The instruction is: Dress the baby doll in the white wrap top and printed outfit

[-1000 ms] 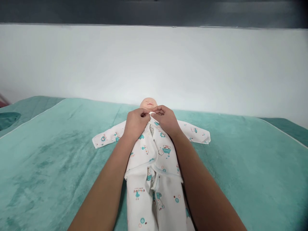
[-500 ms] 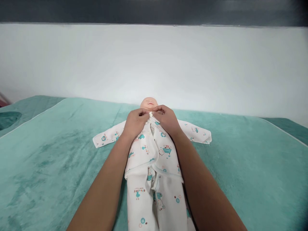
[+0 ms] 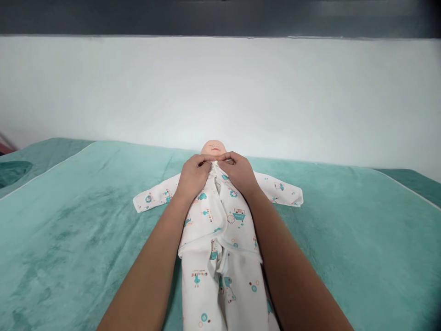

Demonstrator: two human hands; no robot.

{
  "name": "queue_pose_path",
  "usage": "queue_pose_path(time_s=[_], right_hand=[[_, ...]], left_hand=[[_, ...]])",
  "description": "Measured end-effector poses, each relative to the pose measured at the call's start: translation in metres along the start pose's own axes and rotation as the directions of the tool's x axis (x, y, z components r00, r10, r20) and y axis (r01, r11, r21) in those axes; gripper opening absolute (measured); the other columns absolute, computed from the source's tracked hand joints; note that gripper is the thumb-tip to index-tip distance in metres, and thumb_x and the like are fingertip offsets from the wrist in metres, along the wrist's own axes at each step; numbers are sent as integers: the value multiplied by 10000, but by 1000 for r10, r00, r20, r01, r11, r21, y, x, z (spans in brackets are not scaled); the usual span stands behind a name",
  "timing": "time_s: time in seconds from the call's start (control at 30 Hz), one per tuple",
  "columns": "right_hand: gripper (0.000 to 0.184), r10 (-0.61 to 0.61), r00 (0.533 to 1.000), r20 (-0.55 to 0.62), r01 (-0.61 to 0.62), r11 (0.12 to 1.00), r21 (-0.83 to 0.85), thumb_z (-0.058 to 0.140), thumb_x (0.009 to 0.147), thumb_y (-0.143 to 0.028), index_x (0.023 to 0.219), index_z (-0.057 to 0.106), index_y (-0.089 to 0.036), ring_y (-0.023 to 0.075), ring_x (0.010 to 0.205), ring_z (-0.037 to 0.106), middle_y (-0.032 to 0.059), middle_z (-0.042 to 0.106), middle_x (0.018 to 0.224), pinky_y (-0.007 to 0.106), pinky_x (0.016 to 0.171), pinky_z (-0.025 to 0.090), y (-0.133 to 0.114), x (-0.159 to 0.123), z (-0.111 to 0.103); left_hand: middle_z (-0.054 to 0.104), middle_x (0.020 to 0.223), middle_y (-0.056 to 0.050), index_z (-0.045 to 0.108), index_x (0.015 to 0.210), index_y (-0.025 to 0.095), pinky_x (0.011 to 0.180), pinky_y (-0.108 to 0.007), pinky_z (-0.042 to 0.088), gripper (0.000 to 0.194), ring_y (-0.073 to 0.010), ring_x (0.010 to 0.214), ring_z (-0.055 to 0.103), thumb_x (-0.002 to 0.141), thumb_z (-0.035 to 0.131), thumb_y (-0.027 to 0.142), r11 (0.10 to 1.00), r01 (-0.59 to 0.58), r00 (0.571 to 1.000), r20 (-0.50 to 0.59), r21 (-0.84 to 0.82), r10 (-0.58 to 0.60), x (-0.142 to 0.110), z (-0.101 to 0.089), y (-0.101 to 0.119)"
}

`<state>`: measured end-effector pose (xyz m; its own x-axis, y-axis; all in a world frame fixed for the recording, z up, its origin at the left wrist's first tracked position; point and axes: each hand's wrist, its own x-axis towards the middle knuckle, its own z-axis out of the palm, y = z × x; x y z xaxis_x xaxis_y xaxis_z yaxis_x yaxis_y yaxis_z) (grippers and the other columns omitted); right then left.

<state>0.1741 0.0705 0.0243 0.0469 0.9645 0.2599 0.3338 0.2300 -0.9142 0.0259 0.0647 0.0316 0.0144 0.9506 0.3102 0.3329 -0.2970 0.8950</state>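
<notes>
A baby doll (image 3: 213, 148) lies on its back, its head toward the wall. It wears a white printed baby shirt (image 3: 237, 220) and matching trousers (image 3: 201, 294). At the shirt's collar, just below the doll's chin, my left hand (image 3: 195, 174) pinches the cloth from the left. My right hand (image 3: 238, 172) pinches the collar's other side, the fingertips of both hands close together. Below them the shirt front overlaps, with a small gap at the chest. Both sleeves stretch out sideways. My fingers partly hide the collar's fastening.
The doll rests on a green plush cover (image 3: 103, 230) with pale piping along its sides. Behind it rises a white wall (image 3: 220, 92) with a dark band (image 3: 220, 18) along the top. A darker green patch (image 3: 14, 172) shows at the far left.
My fingertips have drawn slightly closer together at the collar, and the small round button seen between them earlier is now mostly covered. The doll and its clothes otherwise lie the same.
</notes>
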Motion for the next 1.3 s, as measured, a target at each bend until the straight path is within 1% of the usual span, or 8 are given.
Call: queue_pose_path(time_s=[0.17, 0.4, 0.57, 0.73, 0.87, 1.07, 1.2, 1.3], right_hand=[[189, -20, 1000, 6, 20, 1000, 23, 582, 739, -303, 850, 680, -185, 134, 693, 529, -10, 633, 754, 267, 701, 411, 2, 2, 0], [124, -18, 992, -125, 18, 1000, -5, 540, 756, -278, 817, 604, -192, 121, 643, 497, -24, 588, 714, 255, 638, 389, -4, -1, 2], [134, -32, 999, -43, 20, 964, -263, 537, 801, -322, 740, 511, -205, 122, 614, 471, -33, 541, 655, 255, 604, 350, -31, -30, 1], [188, -74, 995, 68, 100, 814, -572, 592, 783, -328, 902, 534, -195, 160, 732, 506, 43, 580, 916, 271, 626, 328, -46, -68, -1], [162, -73, 996, 50, 88, 765, -638, 535, 808, -259, 953, 538, -187, 165, 738, 501, 65, 575, 964, 271, 615, 305, -47, -81, 1], [87, -34, 999, -13, 21, 831, -556, 494, 811, -226, 727, 497, -203, 138, 641, 454, -10, 554, 687, 267, 603, 293, -44, -77, -3], [129, 51, 997, -53, -63, 968, -241, 546, 795, -298, 704, 566, -209, 122, 612, 477, -30, 583, 654, 255, 607, 343, -41, -72, -8], [186, 159, 987, -32, -158, 987, 15, 577, 787, -394, 770, 628, -217, 102, 518, 433, -38, 588, 650, 244, 523, 330, -40, -71, -10]], left_hand=[[714, 880, -35, 729, 900, 177, 783, -291, 450, 229, -187, 822, 624, 800, 597, 336, 999, 42, 998, 45, -5, -41, -3, 0, 5], [676, 891, -26, 733, 981, 206, 832, -287, 443, 294, -151, 814, 598, 766, 539, 157, 999, 14, 1000, 25, 52, -16, 0, 1, -2], [677, 855, -24, 716, 936, 192, 710, -259, 442, 214, -141, 743, 584, 783, 577, 244, 999, 22, 1000, 17, -35, -22, -14, -6, 6], [624, 733, 4, 692, 833, 189, 609, -240, 396, 200, -124, 652, 529, 816, 574, 350, 996, 45, 984, 177, -82, -30, -34, -15, 20], [607, 742, 12, 692, 841, 195, 643, -237, 389, 189, -118, 681, 516, 811, 592, 353, 997, 58, 981, 190, -56, -46, -45, -20, 21], [581, 735, 13, 690, 888, 190, 648, -242, 383, 209, -121, 686, 499, 779, 631, 359, 993, 106, 981, 168, -47, -97, -51, -24, 17], [556, 702, 18, 651, 797, 185, 617, -238, 365, 156, -115, 655, 481, 781, 625, 338, 995, 86, 987, 139, -48, -78, -49, -22, 18], [510, 645, 34, 639, 795, 187, 571, -227, 337, 161, -99, 595, 439, 788, 619, 347, 982, 108, 990, 108, -156, -91, -48, -20, 22]])
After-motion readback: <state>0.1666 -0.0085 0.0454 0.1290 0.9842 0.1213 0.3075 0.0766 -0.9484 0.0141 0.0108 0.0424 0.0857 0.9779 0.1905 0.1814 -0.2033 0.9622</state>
